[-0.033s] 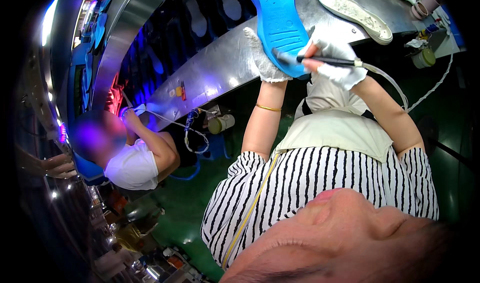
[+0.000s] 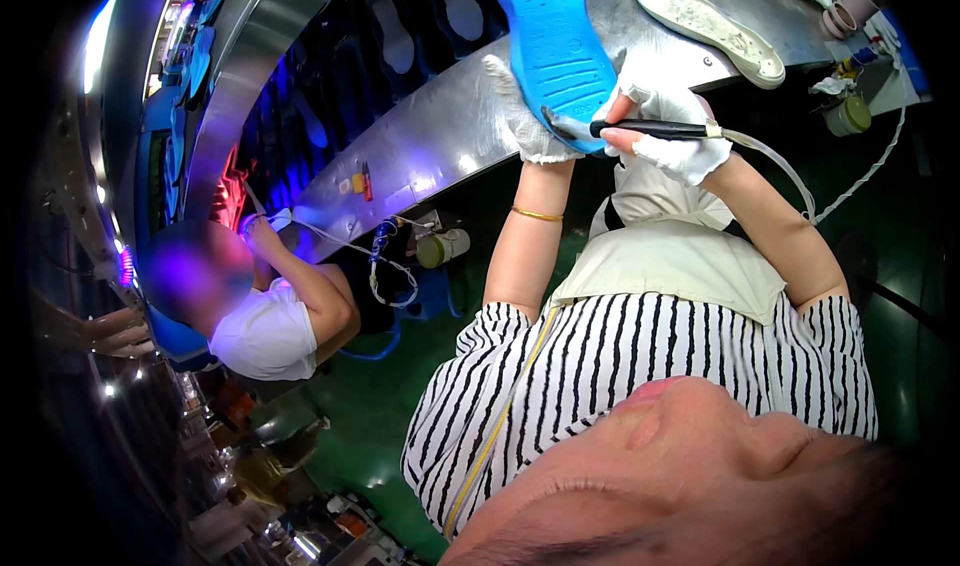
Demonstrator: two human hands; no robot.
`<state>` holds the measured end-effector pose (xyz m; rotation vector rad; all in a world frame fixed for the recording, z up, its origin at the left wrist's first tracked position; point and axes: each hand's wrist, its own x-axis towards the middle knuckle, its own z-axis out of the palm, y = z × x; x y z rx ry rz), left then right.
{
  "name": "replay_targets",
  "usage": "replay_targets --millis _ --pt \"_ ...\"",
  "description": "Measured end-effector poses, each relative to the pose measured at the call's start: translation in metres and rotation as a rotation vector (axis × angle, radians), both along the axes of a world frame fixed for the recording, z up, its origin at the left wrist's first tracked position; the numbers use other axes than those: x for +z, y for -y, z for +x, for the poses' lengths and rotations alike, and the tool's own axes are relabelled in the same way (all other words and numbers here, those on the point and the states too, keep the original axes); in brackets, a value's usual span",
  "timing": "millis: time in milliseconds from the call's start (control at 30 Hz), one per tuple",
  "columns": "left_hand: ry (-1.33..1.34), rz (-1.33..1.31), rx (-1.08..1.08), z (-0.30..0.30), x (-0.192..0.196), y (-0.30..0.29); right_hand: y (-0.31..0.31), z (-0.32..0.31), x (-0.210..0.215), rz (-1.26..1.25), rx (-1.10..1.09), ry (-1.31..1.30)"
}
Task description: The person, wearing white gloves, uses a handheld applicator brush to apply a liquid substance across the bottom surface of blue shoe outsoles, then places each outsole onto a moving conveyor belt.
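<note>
A blue shoe sole [image 2: 560, 51] extends up to the top edge of the view, its grooved, holed face showing. My left hand [image 2: 525, 116], in a white knit glove, holds its near end from the left; the thumb side lies along the sole's edge and some fingers are hidden beneath. In my right hand [image 2: 665, 131], white-gloved with bare fingertips, is a black-handled brush [image 2: 655, 128] with a clear tube [image 2: 770, 161] running from its back end. The brush's greyish tip lies over the near end of the sole.
A metal-edged bench [image 2: 430, 131] curves across ahead. On it lies a whitish shoe sole [image 2: 710, 31] at right, near rolls [image 2: 850, 11] and gloves. Dark soles fill the conveyor [image 2: 385, 36] beyond. A container [image 2: 848, 116] hangs at right. A co-worker [image 2: 280, 316] sits at left.
The brush tip has moved slightly left and down across the sole's near end. The sole has shifted a little up and left in my left hand.
</note>
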<state>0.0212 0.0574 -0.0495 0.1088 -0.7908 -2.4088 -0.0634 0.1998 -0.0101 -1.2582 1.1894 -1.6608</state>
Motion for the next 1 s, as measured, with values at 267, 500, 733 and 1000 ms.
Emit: replay_targets --millis 267,500,733,1000 --pt "-0.161 -0.057 0.033 -0.004 0.014 0.0 0.004 0.001 -0.01 -0.094 -0.172 -0.162" --pt "-0.141 -0.06 0.039 -0.015 0.027 0.001 0.002 -0.017 0.003 0.13 -0.074 0.069" --pt "-0.185 -0.081 -0.139 -0.009 0.023 0.018 0.002 -0.028 0.01 0.242 0.062 0.046" --pt "-0.181 -0.02 -0.199 -0.008 0.019 0.032 -0.007 -0.016 -0.007 0.29 0.129 -0.083"
